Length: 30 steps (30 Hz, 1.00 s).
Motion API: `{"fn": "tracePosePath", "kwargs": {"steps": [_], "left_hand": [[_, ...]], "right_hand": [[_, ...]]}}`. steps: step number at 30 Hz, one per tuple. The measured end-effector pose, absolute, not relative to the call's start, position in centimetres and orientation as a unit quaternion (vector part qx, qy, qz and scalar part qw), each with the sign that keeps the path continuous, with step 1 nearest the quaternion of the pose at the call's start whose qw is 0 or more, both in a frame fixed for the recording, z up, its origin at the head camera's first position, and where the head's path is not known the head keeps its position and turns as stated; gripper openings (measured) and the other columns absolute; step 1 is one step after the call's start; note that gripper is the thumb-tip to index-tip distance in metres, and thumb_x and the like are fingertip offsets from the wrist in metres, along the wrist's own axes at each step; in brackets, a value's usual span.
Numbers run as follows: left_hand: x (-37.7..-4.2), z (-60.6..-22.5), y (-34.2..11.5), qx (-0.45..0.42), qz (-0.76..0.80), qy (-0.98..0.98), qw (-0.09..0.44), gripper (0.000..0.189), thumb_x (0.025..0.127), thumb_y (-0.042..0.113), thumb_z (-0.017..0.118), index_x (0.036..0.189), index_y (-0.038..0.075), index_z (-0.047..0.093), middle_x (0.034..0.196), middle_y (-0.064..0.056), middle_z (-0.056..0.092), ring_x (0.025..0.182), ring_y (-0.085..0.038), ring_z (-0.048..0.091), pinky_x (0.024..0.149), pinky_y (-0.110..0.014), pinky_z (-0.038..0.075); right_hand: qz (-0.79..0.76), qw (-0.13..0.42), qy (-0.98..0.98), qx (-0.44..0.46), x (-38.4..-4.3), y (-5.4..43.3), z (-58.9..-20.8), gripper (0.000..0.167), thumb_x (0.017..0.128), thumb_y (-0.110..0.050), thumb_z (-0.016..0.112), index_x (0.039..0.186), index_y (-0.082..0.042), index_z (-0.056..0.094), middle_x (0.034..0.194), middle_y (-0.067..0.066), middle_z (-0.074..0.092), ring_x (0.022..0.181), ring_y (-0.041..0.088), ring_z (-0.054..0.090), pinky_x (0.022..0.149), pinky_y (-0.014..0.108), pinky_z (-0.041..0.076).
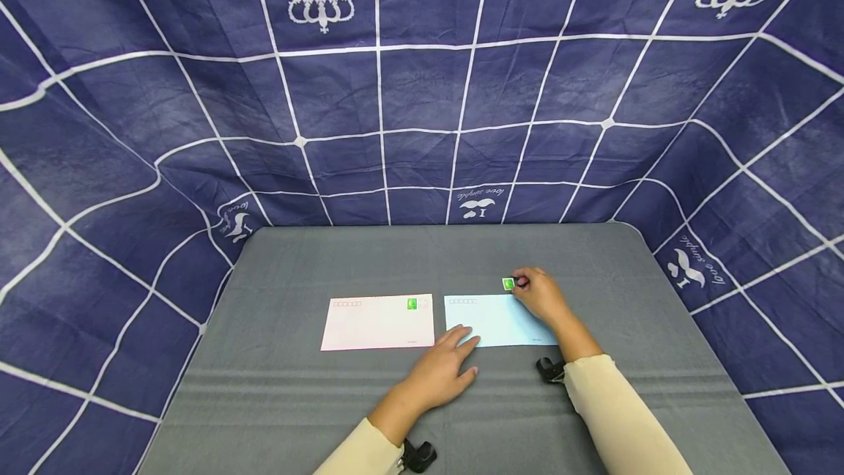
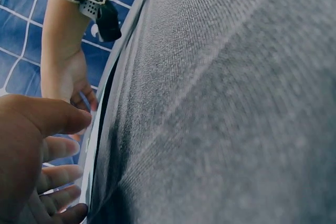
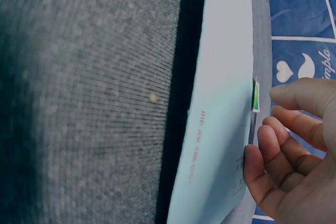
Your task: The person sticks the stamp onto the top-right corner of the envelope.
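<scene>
Low in the middle of the head view, I see the left hand (image 1: 438,376) reach up from the bottom edge, palm down, fingers spread. Its tips lie over the lower left corner of the blue envelope (image 1: 496,321).

Right of that, the other arm slants up and left in its cream sleeve (image 1: 623,413). The right hand (image 1: 542,297) bends down over the top edge of the same envelope, just beside a small green stamp (image 1: 508,284). Its fingers are softly bent, and in the right wrist view I see a little gap between them and the stamp, so I see nothing pinched.

That stamp sits just above the blue envelope. To the left, the pink envelope (image 1: 376,327) lies flat on the gray table (image 1: 277,387), with another green stamp (image 1: 412,304) near its top right corner.
</scene>
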State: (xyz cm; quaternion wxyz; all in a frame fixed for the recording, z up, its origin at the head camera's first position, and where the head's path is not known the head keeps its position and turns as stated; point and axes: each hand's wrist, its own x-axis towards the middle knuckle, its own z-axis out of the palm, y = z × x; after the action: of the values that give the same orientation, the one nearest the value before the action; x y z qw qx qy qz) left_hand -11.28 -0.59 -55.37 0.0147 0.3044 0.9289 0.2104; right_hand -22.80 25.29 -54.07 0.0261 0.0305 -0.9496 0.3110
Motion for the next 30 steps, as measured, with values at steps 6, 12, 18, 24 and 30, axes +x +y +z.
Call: {"fn": "tracePosePath", "kwargs": {"steps": [6,12,18,24,30], "left_hand": [[-11.4,-55.6,-0.2,0.307,0.181,0.934,0.014,0.051,0.097,0.037,0.063,0.145,0.022,0.056,0.156,-0.004,0.049,0.146,-0.024,0.044,0.115,-0.045,0.042],[-11.3,-55.5,-0.1,0.309,0.166,0.936,0.010,0.048,0.097,0.039,0.063,0.143,0.025,0.059,0.156,-0.005,0.049,0.145,-0.023,0.044,0.117,-0.042,0.040],[-11.3,-55.4,-0.2,0.309,0.164,0.937,0.015,0.048,0.096,0.039,0.063,0.143,0.026,0.059,0.156,-0.004,0.048,0.146,-0.022,0.043,0.117,-0.041,0.039],[-11.3,-55.7,-0.2,0.309,0.163,0.937,0.019,0.048,0.097,0.039,0.063,0.143,0.027,0.059,0.157,-0.003,0.047,0.147,-0.021,0.042,0.117,-0.041,0.040],[-11.4,-55.8,-0.2,0.308,0.172,0.935,0.027,0.049,0.097,0.039,0.062,0.145,0.028,0.057,0.159,-0.003,0.045,0.148,-0.022,0.040,0.117,-0.042,0.039]], "right_hand": [[0.308,0.021,-0.951,0.029,-23.3,25.1,-54.5,0.031,0.087,-0.011,0.072,0.116,0.001,0.069,0.096,0.012,0.065,0.086,0.024,0.061,0.078,0.037,0.047],[0.312,0.027,-0.949,0.043,-23.2,24.9,-54.3,0.030,0.087,-0.015,0.072,0.111,0.002,0.068,0.090,0.009,0.061,0.079,0.024,0.057,0.073,0.037,0.045],[0.319,-0.001,-0.948,0.021,-23.5,24.8,-54.5,0.026,0.089,-0.015,0.073,0.110,0.000,0.068,0.094,0.012,0.062,0.085,0.026,0.060,0.078,0.040,0.046],[0.330,-0.030,-0.944,0.003,-23.9,25.0,-54.5,0.026,0.088,-0.014,0.075,0.107,0.000,0.065,0.096,0.013,0.061,0.086,0.026,0.060,0.077,0.035,0.045],[0.346,-0.036,-0.938,-0.009,-24.0,25.4,-54.7,0.025,0.087,-0.014,0.076,0.105,-0.002,0.064,0.096,0.011,0.062,0.086,0.023,0.060,0.076,0.031,0.043]]}}
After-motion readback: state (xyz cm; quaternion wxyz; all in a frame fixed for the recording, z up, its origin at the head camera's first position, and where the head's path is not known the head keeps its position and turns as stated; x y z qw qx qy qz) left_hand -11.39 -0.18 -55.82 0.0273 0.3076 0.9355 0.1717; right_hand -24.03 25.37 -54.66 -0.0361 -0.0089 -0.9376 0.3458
